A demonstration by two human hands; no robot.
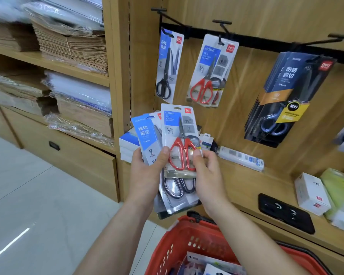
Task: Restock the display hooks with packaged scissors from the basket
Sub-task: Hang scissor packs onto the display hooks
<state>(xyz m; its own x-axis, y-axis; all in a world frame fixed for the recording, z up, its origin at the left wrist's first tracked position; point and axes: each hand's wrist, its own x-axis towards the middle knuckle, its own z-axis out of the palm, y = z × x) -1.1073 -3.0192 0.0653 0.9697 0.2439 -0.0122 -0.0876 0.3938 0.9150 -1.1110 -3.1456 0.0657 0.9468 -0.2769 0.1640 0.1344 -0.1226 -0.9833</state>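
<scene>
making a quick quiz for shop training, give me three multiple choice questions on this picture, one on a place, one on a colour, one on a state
1. Where is the red basket? A on the top shelf; B below the left hand and right hand; C hanging from a hook.
2. What colour are the scissor handles in the front pack? A green; B yellow; C red.
3. What is the right hand doing? A pinching the front pack; B hanging loose; C gripping the basket.
B, its rim shows under the forearms; C, red loops show between the thumbs; A, its thumb grips the pack's front.
</scene>
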